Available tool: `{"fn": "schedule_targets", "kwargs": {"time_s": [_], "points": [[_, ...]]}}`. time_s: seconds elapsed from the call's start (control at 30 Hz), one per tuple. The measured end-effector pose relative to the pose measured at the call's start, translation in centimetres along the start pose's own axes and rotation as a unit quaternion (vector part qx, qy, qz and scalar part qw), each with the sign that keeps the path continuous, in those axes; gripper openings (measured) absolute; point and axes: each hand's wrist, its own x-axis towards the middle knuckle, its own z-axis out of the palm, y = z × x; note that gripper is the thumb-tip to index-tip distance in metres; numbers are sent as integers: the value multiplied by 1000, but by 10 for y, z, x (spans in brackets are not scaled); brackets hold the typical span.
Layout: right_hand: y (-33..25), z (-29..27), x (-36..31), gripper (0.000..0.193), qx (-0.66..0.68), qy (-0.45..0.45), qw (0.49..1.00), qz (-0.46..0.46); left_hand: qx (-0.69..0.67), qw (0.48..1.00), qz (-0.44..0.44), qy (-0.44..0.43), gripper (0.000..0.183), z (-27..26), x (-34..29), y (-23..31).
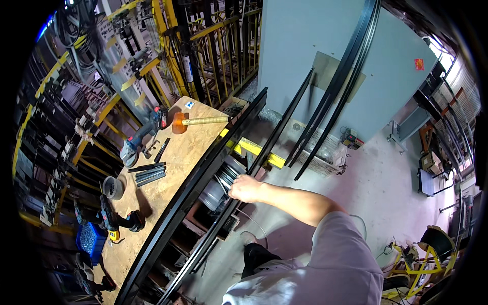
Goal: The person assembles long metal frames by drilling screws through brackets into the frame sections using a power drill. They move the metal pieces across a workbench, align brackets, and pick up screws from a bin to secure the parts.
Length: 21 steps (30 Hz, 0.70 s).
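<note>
My right hand (246,188) reaches across from the right with its fingers curled closed. It is at a long, narrow black metal bar (277,133), and it seems to grip this bar; the fingertips are partly hidden. Running alongside is a wider black bar (175,216) at the workbench's edge. Through the gap between the two bars, a grey spool (231,172) and clear plastic wrapping (211,195) show just beside the hand. My left hand is out of view.
On the wooden workbench (190,140) lie an orange-headed mallet (179,123), an angle grinder (133,147), short dark strips (150,176) and a grey cup (113,188). A blue bin (91,241) holds small parts. More black bars (335,86) lean against a grey panel (295,35), above a crate (325,152).
</note>
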Motion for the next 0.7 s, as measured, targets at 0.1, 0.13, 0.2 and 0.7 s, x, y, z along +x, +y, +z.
{"fn": "schedule_targets", "kwargs": {"time_s": [0.1, 0.13, 0.2, 0.7], "points": [[-1, -30, -16, 17, 20, 88, 995, -43, -12, 997, 79, 5, 49, 26, -16, 21], [-2, -43, -18, 16, 33, 124, 990, -62, -17, 994, 111, 5, 50, 33, -23, 33], [-6, -79, -39, 20, 28, 165, 984, -63, -46, 985, 166, -15, 54, 47, -34, 51], [-129, -185, -210, 24, 86, 448, 886, -83, -321, 747, 463, -354, 53, 106, -193, 225]]}}
